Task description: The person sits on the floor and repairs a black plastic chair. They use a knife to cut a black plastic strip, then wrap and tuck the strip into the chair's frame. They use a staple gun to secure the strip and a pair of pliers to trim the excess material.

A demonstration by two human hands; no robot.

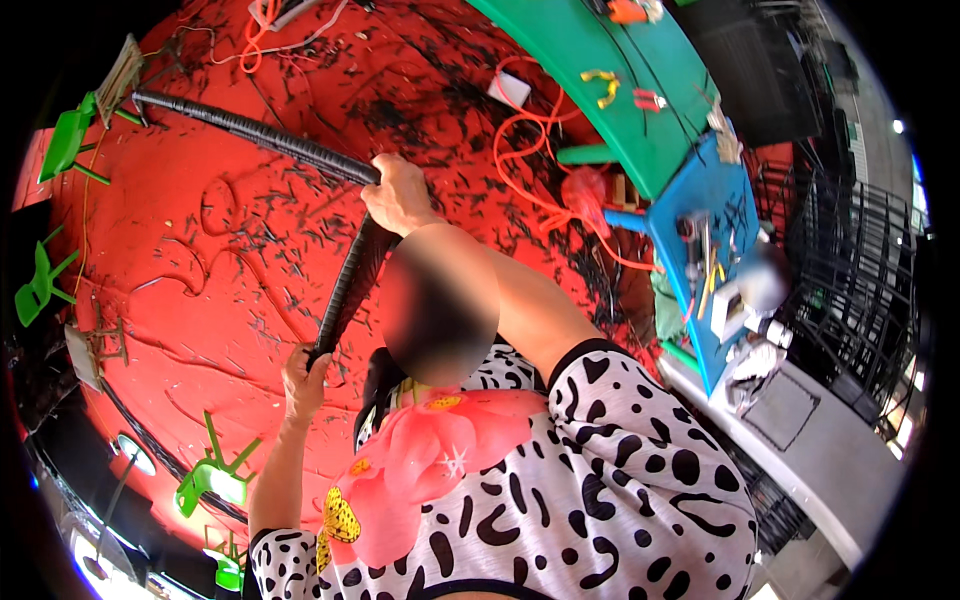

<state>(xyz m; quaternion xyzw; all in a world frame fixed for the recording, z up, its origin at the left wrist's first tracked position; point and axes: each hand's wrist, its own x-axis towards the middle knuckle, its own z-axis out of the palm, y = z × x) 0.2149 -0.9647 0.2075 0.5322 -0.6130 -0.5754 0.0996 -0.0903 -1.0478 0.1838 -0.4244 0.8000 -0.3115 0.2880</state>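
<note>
A long black bar point(262, 135), wrapped in glossy dark strip, runs from the far left to my right hand point(400, 195). Its fingers are closed around it at a sharp bend. From there a second black length point(352, 285) slants back toward me. My left hand point(303, 380) grips the near end of that length, thumb laid along it. Both hands are above the red floor point(240, 310). A blurred patch beside my right forearm hides whatever lies behind it.
Black scraps litter the floor. At right stand a green table point(640, 120) with yellow pliers point(601, 88) and red-handled pliers point(650, 99), and a blue table point(735, 205) holding tools. An orange hose point(505, 165) curls beside them. Small green stools point(213, 482) line the left.
</note>
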